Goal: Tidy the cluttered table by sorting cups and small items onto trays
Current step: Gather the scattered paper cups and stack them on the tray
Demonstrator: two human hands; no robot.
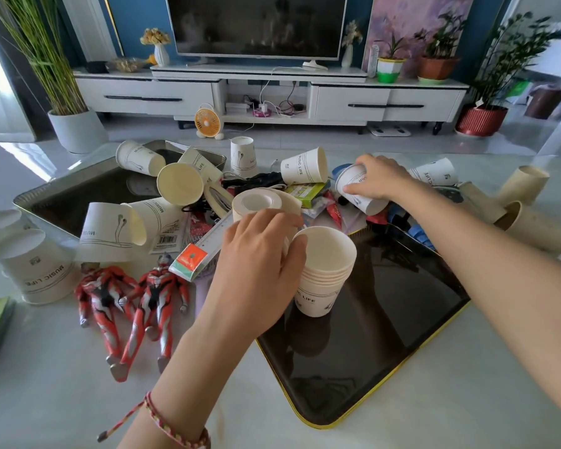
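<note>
**Two hands among paper cups on a crowded living-room table**

We face a blue wall where a dark television (256, 24) stands on a long white cabinet (149, 95). Potted plants (481, 119) stand to either side, and a small orange fan (208, 122) sits on the glossy floor.

Nearer to us, a pale marble-patterned table (62, 400) fills the view. A black tray (386, 335) with a yellow rim lies at the right, and a steel tray (78, 192) lies at the far left.

A stack of paper cups (324, 273) stands upright on the black tray's near-left part. The left hand (259, 260) curls its fingers round the side of the stack. The right hand (382, 179) grips a single tipped paper cup (357, 192) in the clutter just beyond the black tray's far edge.

More cups lie scattered between the trays. Two red toy figures (127, 306) lie face up at the near left.
</note>
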